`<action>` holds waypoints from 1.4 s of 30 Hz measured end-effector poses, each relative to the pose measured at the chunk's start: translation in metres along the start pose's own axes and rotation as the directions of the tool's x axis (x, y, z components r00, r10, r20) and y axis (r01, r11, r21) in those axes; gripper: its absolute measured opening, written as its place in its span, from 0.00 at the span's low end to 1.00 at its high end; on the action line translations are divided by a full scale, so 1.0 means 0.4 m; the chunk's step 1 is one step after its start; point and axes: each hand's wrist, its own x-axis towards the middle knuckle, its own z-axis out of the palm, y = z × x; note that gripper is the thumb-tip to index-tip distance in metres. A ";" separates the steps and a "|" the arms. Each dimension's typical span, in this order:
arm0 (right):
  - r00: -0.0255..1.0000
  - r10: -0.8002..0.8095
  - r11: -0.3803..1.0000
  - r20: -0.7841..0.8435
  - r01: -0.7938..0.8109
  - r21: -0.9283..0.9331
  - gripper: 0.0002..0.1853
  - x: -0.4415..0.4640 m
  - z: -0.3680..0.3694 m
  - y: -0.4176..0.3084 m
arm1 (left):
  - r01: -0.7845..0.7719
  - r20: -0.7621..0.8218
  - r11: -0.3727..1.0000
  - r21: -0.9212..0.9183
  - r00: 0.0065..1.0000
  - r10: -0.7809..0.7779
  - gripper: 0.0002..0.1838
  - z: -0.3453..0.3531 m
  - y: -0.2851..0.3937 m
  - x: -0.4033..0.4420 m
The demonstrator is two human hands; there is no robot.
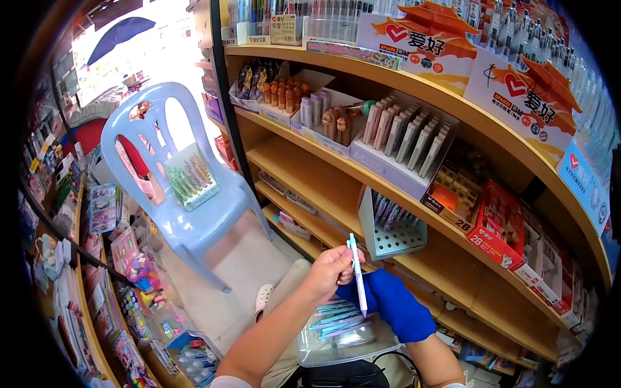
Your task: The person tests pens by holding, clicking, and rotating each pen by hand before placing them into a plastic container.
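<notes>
My left hand (332, 270) is closed around a pale lilac-and-white pen (359, 278) with a turquoise top, held nearly upright with its tip down. Close beside it on the right is my right hand (394, 302), covered by a blue cloth mitt or glove that hides its fingers. The blue fabric reaches the pen's side; whether it grips the pen is hidden. Below both hands, a clear plastic tray (352, 352) rests on my lap, with several turquoise and lilac pens (337, 321) lying in it.
A pale teal perforated pen holder (399, 240) with pens stands tilted on the shelf ahead. Shelves (284, 155) carry boxed pens and erasers. A light-blue plastic chair (210, 220) at left bears a box of pens (194, 181). Crowded stationery racks (84, 284) line the far left.
</notes>
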 end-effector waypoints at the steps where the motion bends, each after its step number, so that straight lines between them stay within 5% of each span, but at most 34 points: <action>1: 0.994 0.107 0.975 0.009 -0.107 0.196 0.12 0.001 0.000 0.003 | -0.010 -0.008 1.000 0.004 1.000 0.010 0.12 -0.002 0.001 0.001; 2: 0.977 0.210 0.900 0.038 -0.209 0.383 0.12 0.002 0.000 0.007 | -0.019 -0.007 1.000 0.005 1.000 0.019 0.13 -0.004 0.001 0.001; 5: 0.994 0.093 0.973 -0.049 -0.080 0.219 0.11 -0.004 -0.002 0.031 | -0.043 -0.015 0.999 0.013 0.999 0.043 0.13 -0.004 -0.001 0.003; 8: 0.990 0.138 0.840 -0.018 -0.107 0.532 0.11 -0.005 -0.003 0.027 | -0.064 -0.031 0.997 0.034 0.997 0.065 0.13 0.002 0.000 0.002; 11: 0.993 0.107 0.935 -0.041 -0.086 0.344 0.10 0.000 -0.006 0.035 | -0.077 -0.027 0.996 0.048 0.997 0.078 0.13 0.003 0.001 0.001; 14: 0.978 0.171 0.920 -0.118 -0.115 0.374 0.11 0.002 0.003 0.007 | -0.095 -0.030 0.993 0.073 0.995 0.097 0.12 0.006 0.001 -0.001; 17: 0.982 0.131 0.991 -0.134 -0.132 -0.004 0.12 -0.008 -0.004 -0.034 | -0.115 -0.050 0.988 0.105 0.991 0.121 0.12 0.010 0.001 -0.002; 20: 0.979 0.005 0.998 -0.203 0.007 0.059 0.15 -0.008 0.003 -0.003 | -0.127 -0.056 0.985 0.118 0.989 0.134 0.12 0.012 0.002 -0.003; 23: 0.996 0.063 0.651 0.061 -0.087 0.754 0.18 0.009 0.005 0.028 | -0.132 -0.063 0.981 0.140 0.988 0.142 0.12 0.013 0.005 -0.004; 25: 0.999 -0.050 0.972 0.007 0.047 0.231 0.19 0.016 -0.007 -0.011 | -0.149 -0.083 0.972 0.182 0.983 0.166 0.12 0.017 0.005 -0.003; 26: 0.994 -0.113 0.990 0.009 0.113 -0.080 0.19 0.018 -0.013 -0.038 | -0.160 -0.080 0.970 0.185 0.981 0.178 0.12 0.015 0.003 -0.002; 29: 0.996 0.077 0.997 0.043 -0.077 -0.016 0.16 0.005 -0.011 -0.104 | -0.184 -0.081 0.964 0.193 0.976 0.202 0.11 0.010 -0.003 0.001; 32: 0.946 0.318 0.882 0.071 -0.322 0.345 0.14 0.023 0.003 -0.068 | -0.189 -0.099 0.963 0.193 0.973 0.211 0.09 0.016 -0.003 0.001; 35: 0.989 0.123 0.930 0.084 -0.144 0.337 0.13 0.015 0.006 -0.047 | -0.195 -0.121 0.964 0.182 0.968 0.219 0.08 0.025 0.001 -0.001; 38: 0.986 0.117 0.965 0.117 -0.141 0.221 0.14 0.027 0.007 -0.054 | -0.197 -0.145 0.967 0.163 0.964 0.221 0.07 0.025 -0.003 0.001; 40: 0.985 0.153 0.985 -0.075 -0.146 0.095 0.14 0.090 0.031 0.148 | -0.194 -0.158 0.969 0.154 0.963 0.218 0.07 0.024 -0.004 0.001; 42: 0.980 0.118 0.991 -0.159 -0.127 -0.050 0.13 0.101 0.043 0.165 | -0.189 -0.165 0.966 0.175 0.962 0.218 0.07 0.026 -0.001 0.000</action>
